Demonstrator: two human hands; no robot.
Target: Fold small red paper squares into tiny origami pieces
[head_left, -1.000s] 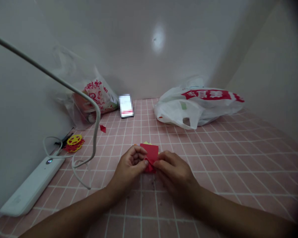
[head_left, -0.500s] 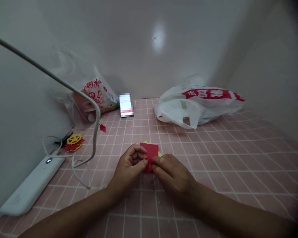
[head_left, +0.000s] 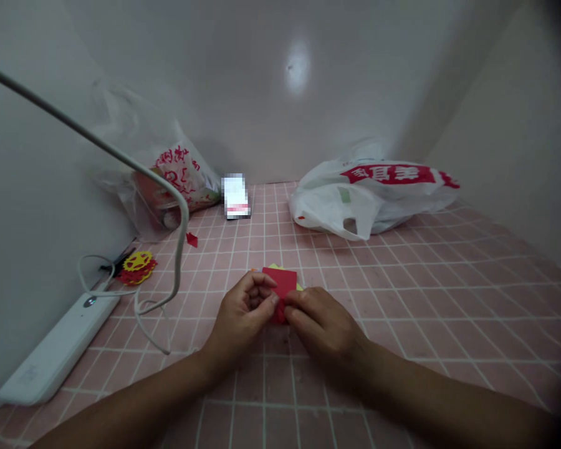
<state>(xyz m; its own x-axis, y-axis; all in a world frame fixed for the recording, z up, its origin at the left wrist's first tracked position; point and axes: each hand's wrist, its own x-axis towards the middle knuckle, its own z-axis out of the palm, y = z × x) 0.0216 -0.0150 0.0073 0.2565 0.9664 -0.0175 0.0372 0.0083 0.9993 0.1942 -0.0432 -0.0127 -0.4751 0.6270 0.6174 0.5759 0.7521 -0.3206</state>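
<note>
pink tabletop point(head_left: 402, 324) (white grid) | on it: phone point(head_left: 236, 196) | white bag point(head_left: 320, 199) | clear bag point(head_left: 197, 181)

On the table point(head_left: 402, 312), paper sheets point(head_left: 287, 279) are lying between the left hand point(head_left: 243, 312) at their 8 o'clock and the right hand point(head_left: 327, 327) at their 4 o'clock. From those sheets, a phone point(head_left: 235, 196) is resting at 11 o'clock, a bag point(head_left: 331, 202) is spreading across 1 to 2, and a second bag point(head_left: 199, 181) is standing at 10, behind a cable point(head_left: 183, 227). Cut-out discs point(head_left: 138, 267) are lying at 9, just beyond a power strip point(head_left: 58, 349) at 8.
</note>
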